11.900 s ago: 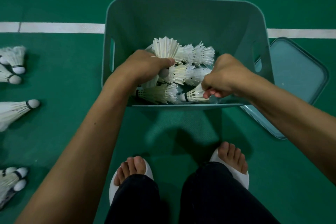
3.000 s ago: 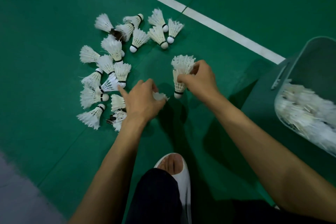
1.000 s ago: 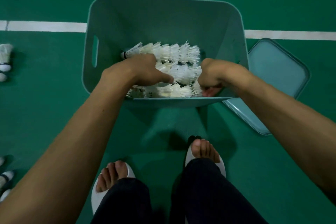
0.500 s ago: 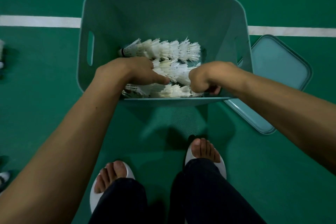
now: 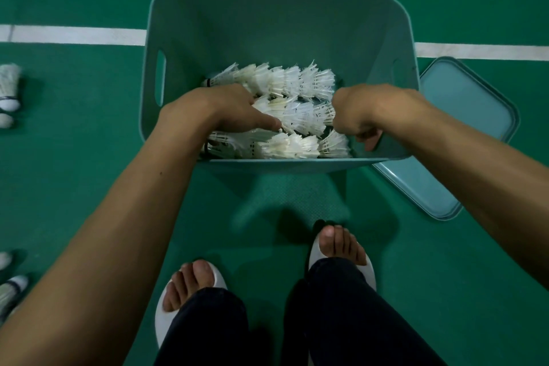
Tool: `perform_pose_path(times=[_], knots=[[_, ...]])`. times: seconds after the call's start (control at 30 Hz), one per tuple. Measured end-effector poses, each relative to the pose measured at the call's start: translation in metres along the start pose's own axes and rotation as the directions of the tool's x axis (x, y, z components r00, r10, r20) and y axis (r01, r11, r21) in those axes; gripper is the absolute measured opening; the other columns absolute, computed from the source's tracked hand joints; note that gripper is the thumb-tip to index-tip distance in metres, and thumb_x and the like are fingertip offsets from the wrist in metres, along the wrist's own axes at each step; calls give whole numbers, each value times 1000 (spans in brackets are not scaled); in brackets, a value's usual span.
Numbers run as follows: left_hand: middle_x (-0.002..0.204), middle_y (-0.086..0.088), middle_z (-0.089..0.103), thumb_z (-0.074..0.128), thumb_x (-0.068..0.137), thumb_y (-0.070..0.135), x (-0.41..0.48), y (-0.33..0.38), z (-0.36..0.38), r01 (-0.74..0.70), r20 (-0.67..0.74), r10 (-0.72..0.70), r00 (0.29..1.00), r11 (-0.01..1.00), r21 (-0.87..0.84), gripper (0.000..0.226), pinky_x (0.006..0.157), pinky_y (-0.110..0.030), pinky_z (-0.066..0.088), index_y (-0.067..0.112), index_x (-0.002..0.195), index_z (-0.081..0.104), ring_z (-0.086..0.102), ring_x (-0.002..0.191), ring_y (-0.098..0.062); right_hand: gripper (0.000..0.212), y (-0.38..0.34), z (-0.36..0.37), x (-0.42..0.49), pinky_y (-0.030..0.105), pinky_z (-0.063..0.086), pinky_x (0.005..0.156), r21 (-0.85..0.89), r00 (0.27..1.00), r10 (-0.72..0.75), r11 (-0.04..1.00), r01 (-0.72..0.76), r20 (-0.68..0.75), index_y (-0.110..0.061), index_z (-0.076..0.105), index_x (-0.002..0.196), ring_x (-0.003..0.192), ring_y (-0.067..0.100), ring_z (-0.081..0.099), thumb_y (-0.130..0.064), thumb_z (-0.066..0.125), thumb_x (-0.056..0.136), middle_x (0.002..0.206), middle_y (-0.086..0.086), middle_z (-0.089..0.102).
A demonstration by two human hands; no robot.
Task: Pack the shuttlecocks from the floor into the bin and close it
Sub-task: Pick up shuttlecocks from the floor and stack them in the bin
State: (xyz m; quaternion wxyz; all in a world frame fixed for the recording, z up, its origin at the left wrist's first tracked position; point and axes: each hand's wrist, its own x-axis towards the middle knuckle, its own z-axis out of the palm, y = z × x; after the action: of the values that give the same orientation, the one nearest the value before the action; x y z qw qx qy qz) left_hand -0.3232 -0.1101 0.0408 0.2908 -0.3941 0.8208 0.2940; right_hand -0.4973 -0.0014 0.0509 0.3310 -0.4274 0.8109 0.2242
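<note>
At the frame's left edge a few loose shuttlecocks (image 5: pixel 9 89) lay on the green floor (image 5: pixel 74 157), while in the centre the left hand (image 5: pixel 225 110) pressed flat and the right hand (image 5: pixel 355 111) curled loosely, its grasp hidden, on the white shuttlecocks (image 5: pixel 297 116) inside the open bin (image 5: pixel 279 27), its lid (image 5: pixel 463 128) lying at right.

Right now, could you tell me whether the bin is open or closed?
Open. The lid lies flat on the floor right of the bin, and both hands reach inside.

Dim overhead light (soft shadows), wide-angle edge distortion.
</note>
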Motion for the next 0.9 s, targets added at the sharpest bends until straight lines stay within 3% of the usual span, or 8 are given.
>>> perform_pose_path(times=[0.13,0.23,0.3,0.4,0.53,0.63,0.73,0.9], knots=[[168,-3,25,55,85,77,5,-2,0,14,-16,-14,1000,1000,-5,98,123,-46,27,14,158,35,30,152,-28,21,-6,18,12,27,46,45,34,995,-46,998,43,87,5,58,84,48,27,59,3,40,95,74,19,64],[169,-3,21,54,86,76,8,-2,2,10,-9,-10,1000,1000,-4,97,124,-47,24,16,159,32,26,154,-28,23,-6,25,20,33,47,49,54,992,-55,997,49,109,5,59,87,58,32,60,0,39,97,89,25,63],[170,-2,19,54,88,74,9,-2,4,6,-5,-6,1000,1000,-16,95,124,-46,23,16,160,30,24,154,-28,21,-7,27,20,37,51,47,69,993,-31,997,24,110,9,59,91,51,32,60,2,41,97,91,29,64],[170,-2,18,54,89,73,12,-3,6,12,5,-12,1000,1000,-26,95,124,-45,22,16,160,29,23,155,-28,15,-9,22,21,32,50,37,98,995,0,995,-9,99,8,59,87,47,29,62,7,46,96,93,31,67],[170,-2,18,54,88,75,14,-5,7,22,12,-22,1000,999,-38,97,124,-46,22,17,160,28,24,154,-28,14,1,15,24,43,65,60,263,987,37,962,-78,155,15,58,102,69,35,77,5,47,101,100,35,70],[170,-2,16,55,86,76,16,-7,7,25,8,-24,1000,998,-51,99,124,-48,22,18,161,26,22,155,-29,31,2,15,26,28,58,41,369,974,60,919,-140,220,14,64,76,43,19,69,7,49,101,101,29,70],[171,-1,14,54,85,77,18,-8,7,26,12,-26,1000,998,-59,101,124,-51,23,18,161,24,20,156,-30,19,-5,18,24,23,49,32,344,980,20,935,-89,197,4,60,78,36,18,65,7,58,97,85,24,69],[169,-2,22,56,87,74,11,-9,6,-32,-20,31,999,996,-86,95,123,-47,25,17,159,31,26,154,-27,14,-9,20,18,26,51,35,312,982,-36,950,-24,186,3,51,87,64,32,69,9,47,99,100,26,56]])
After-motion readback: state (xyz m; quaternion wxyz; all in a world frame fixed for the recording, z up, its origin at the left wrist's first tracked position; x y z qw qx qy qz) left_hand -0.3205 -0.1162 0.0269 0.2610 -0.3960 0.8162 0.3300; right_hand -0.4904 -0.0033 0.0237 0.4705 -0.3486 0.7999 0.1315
